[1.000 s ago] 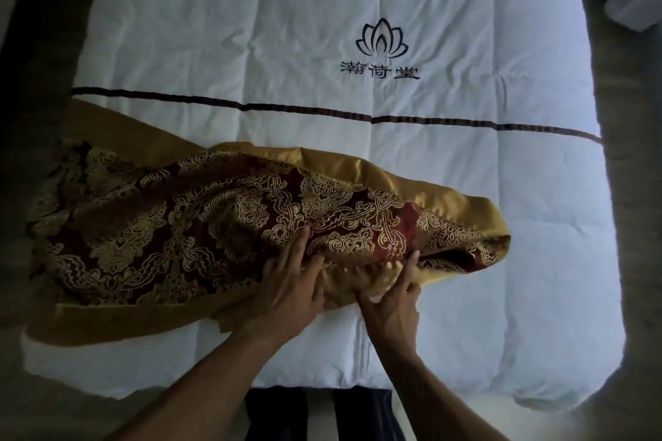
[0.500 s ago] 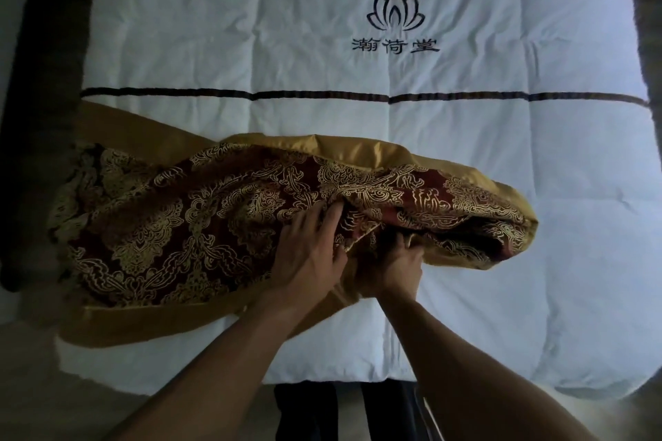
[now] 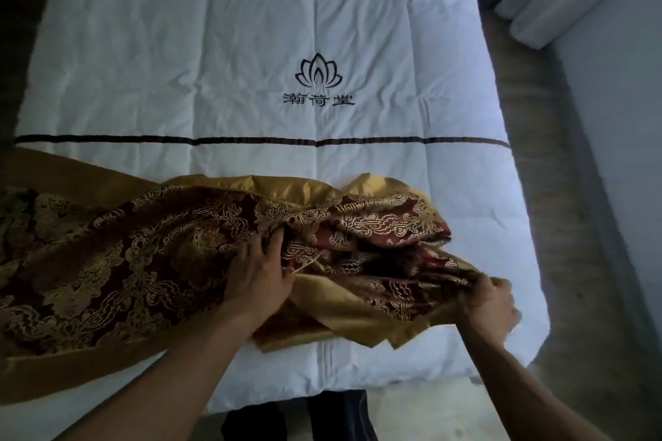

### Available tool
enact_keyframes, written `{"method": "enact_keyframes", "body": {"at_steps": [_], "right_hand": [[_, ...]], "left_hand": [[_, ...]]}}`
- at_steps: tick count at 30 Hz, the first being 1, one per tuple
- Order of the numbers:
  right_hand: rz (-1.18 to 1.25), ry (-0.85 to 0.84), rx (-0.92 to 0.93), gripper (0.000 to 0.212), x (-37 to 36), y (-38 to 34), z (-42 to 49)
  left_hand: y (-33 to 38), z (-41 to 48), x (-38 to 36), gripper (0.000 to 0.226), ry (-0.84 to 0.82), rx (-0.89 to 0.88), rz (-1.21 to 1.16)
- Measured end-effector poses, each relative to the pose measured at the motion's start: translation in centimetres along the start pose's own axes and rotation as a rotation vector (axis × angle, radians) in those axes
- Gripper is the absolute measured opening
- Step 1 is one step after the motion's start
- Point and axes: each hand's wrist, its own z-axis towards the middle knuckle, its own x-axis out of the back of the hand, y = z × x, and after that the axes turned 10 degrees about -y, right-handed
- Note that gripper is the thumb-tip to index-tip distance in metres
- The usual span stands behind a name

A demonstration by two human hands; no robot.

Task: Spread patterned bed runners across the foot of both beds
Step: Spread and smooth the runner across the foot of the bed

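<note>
white bed [image 3: 358,29] w/ flower logo [image 3: 318,75], grey floor [image 3: 544,168] at right | red-gold runner [image 3: 143,254] lying bunched on bed's foot, left half | L hand [image 3: 259,270] pressing flat, fingers spread | R hand [image 3: 489,304] pinching runner's edge

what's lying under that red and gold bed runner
The white quilt lies under the bed runner. The right hand pulls out its bunched end, and folded layers there hide what is beneath.
</note>
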Motion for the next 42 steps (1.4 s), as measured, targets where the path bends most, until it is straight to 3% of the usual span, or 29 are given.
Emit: {"method": "enact_keyframes", "body": {"at_steps": [1, 7, 10, 15, 17, 22, 25, 30, 32, 34, 37, 40, 42], "right_hand": [[-0.003, 0.005, -0.015, 0.030, 0.9, 0.0, 0.4], [0.085, -0.059, 0.351, 0.038, -0.2, -4.2, 0.2], [0.089, -0.254, 0.487, 0.050, -4.2, -6.4, -2.0], [-0.296, -0.578, 0.509, 0.097, -12.0, -8.4, -6.2], [-0.328, -0.570, 0.459, 0.091, -13.5, -8.7, -6.7], [-0.300, -0.471, 0.492, 0.032, -14.2, -6.7, -4.8], [-0.291, -0.465, 0.470, 0.037, -12.2, -4.1, -3.1], [-0.288, -0.311, 0.076, 0.035, -4.6, 3.0, 1.4], [-0.318, -0.246, -0.001, 0.026, -2.0, 5.1, 2.9], [-0.282, -0.194, 0.041, 0.030, -1.3, 5.7, 3.9], [-0.084, -0.116, 0.262, 0.047, -2.3, 3.3, 3.2], [0.086, -0.205, 0.436, 0.038, -4.0, -1.7, 0.7], [0.018, -0.283, 0.551, 0.049, -6.3, -4.0, -0.7]], "left_hand": [[0.7, 0.0, 0.0, 0.084, 0.000, -0.002, 0.006], [3.0, -0.5, -1.5, 0.048, 0.057, -0.144, 0.026], [1.9, -0.4, -2.9, 0.045, 0.025, -0.158, 0.025], [0.5, -0.1, -4.9, 0.054, -0.009, -0.200, 0.021], [0.2, 0.0, -5.4, 0.055, -0.029, -0.212, 0.010], [-0.4, 0.0, -6.4, 0.059, -0.060, -0.205, 0.033], [-0.4, -0.1, -6.0, 0.058, -0.042, -0.223, 0.041], [0.2, -0.2, -4.1, 0.056, 0.004, -0.233, 0.033], [0.6, -0.2, -3.4, 0.053, 0.015, -0.230, 0.018], [0.9, -0.3, -3.0, 0.050, 0.051, -0.252, 0.012], [1.3, -1.0, -3.1, 0.045, 0.114, -0.283, -0.001], [1.2, -2.1, -3.9, 0.042, 0.216, -0.261, 0.040], [0.6, -2.5, -4.7, 0.041, 0.212, -0.296, 0.085]]}}
